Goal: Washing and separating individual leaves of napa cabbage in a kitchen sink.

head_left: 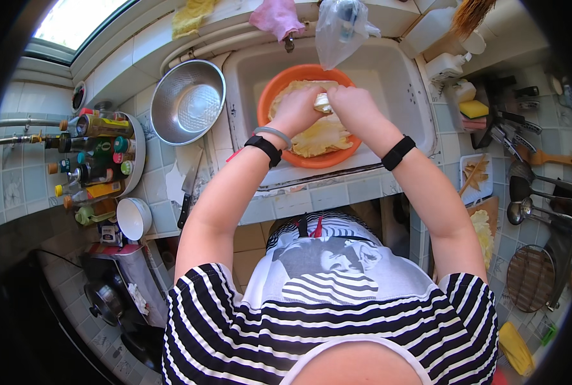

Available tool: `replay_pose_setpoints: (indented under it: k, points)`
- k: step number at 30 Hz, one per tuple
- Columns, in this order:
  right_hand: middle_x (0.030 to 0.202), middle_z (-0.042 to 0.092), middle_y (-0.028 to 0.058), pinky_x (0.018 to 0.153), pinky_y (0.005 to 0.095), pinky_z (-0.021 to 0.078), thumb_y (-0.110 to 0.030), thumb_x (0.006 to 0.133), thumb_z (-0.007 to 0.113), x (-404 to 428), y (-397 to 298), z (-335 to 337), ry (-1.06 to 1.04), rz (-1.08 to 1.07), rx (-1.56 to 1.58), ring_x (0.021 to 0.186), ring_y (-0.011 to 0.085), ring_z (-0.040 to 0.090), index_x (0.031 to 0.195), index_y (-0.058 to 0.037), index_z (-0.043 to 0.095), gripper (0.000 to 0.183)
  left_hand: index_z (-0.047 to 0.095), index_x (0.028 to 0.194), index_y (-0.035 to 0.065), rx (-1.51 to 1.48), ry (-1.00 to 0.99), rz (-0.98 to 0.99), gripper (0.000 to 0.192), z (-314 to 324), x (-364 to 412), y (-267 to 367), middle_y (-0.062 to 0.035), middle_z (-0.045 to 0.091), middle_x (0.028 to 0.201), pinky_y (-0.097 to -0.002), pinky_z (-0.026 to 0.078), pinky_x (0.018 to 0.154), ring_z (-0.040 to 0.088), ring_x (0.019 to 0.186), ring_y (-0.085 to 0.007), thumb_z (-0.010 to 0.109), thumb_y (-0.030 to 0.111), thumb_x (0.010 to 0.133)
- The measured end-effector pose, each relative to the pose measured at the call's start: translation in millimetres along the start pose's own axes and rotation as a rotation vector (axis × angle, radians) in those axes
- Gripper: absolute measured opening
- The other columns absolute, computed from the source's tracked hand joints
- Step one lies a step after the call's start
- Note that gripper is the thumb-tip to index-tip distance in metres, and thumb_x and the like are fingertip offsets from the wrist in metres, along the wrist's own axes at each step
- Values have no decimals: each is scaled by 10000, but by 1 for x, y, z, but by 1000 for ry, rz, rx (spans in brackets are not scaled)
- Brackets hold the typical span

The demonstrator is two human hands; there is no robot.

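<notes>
An orange plastic basin (268, 96) stands in the white sink (392, 86). Pale yellow leaves (322, 137), perhaps cabbage, lie in it. Over the basin my left hand (299, 108) and my right hand (353, 107) meet, with a small whitish piece (322, 102), perhaps of the same vegetable, between their fingers. Both hands are curled around it from either side; the fingertips are partly hidden.
Left of the sink are a steel bowl (188, 102), a kitchen knife (188, 192), a white bowl (134, 219) and a tray of bottles (139, 149). A plastic bag (339, 36) hangs beside the cloth-wrapped tap (279, 18). At right, leaves (482, 236) lie on a board.
</notes>
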State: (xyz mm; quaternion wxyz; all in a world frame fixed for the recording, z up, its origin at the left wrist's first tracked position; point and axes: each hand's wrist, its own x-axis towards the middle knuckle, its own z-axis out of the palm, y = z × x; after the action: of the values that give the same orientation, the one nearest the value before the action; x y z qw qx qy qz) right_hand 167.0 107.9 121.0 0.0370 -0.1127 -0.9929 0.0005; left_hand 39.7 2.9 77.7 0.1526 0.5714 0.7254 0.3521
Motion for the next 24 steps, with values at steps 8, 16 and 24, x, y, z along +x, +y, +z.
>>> replay_pose_setpoints:
  k: [8,16,24]
  points:
    - [814,652,141,640,395,550,-27,815,550,-7,-9,2,-24,45,-22,746,302,674,874,-36,607,83,595,926,52,130,-20,41,123,19,-6,-23,-184,663,844,-471,490,725,632,817,-381,636,79,813]
    - [806,639,112,635,387,554,-51,826,550,-11,-1,-4,84,48,-104,747,286,672,889,-61,575,68,620,1068,53,-13,35,68,269,10,-7,-16,-184,665,995,-438,486,814,615,963,-368,663,64,802]
    - [824,628,90,624,360,558,-54,786,607,-15,0,-15,130,94,-155,728,266,668,888,-73,539,123,607,1147,45,-234,24,-125,325,4,-10,-25,-189,647,1059,-416,478,877,597,1023,-373,614,21,822]
